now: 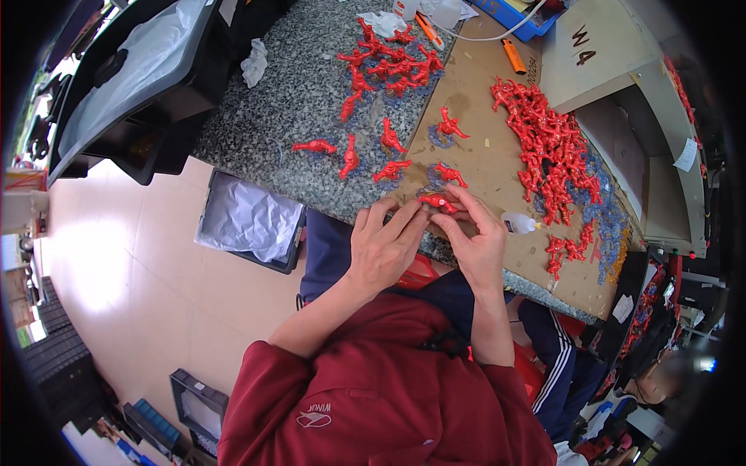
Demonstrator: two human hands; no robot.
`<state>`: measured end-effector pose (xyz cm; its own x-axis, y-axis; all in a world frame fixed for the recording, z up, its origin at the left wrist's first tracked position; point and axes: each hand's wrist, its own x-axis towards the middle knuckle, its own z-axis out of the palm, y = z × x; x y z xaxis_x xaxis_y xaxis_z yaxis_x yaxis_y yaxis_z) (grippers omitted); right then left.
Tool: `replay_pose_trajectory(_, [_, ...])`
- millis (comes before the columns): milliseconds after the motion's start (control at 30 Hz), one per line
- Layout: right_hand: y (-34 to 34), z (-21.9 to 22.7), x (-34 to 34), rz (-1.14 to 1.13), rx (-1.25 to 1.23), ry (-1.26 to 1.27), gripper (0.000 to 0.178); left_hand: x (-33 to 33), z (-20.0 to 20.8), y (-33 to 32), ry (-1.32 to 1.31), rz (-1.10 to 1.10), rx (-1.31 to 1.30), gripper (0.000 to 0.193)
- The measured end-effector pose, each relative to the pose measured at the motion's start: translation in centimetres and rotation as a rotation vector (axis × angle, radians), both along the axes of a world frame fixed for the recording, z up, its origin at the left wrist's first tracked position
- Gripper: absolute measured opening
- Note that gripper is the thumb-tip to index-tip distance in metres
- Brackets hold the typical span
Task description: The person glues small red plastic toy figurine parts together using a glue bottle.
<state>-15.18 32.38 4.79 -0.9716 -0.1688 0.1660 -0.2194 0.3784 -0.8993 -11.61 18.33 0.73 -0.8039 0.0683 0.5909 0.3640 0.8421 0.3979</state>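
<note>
At the table's near edge, both hands meet around a small red plastic figurine [438,203]. My right hand [475,237] pinches it between thumb and fingers. My left hand [386,245] has its fingers bent together at the figurine's left side, gripping that end. Just beyond it lies another red figurine [451,175] on clear bluish plastic. Several more stand spread out to the left, among them one red figurine [349,157] on the granite. A small clear squeeze bottle [519,223] with a yellowish tip lies right of my right hand.
A big pile of red figurines [548,144] covers the cardboard [486,116] at right, before a cream wooden box [594,54]. More figurines [388,66] cluster far left. An orange-handled cutter [430,31] and an orange marker-like tool [513,56] lie behind. A paper-lined crate [247,217] sits below left.
</note>
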Motion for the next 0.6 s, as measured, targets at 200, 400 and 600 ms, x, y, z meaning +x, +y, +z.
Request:
replay_pose_trajectory(200, [1.1,0.1,0.2,-0.005,0.057,0.002,0.036,-0.3,0.5,0.2,-0.003,0.003,0.113,0.024])
replay_pose_trajectory(400, [2.3,-0.2,0.9,-0.032,0.033,0.013,0.033,-0.2,0.6,0.0,0.047,-0.005,0.294,0.034])
replay_pose_trajectory(600, [3.6,0.1,1.8,-0.042,0.026,0.043,0.029,-1.3,3.3,1.1,0.055,0.103,0.045,0.04])
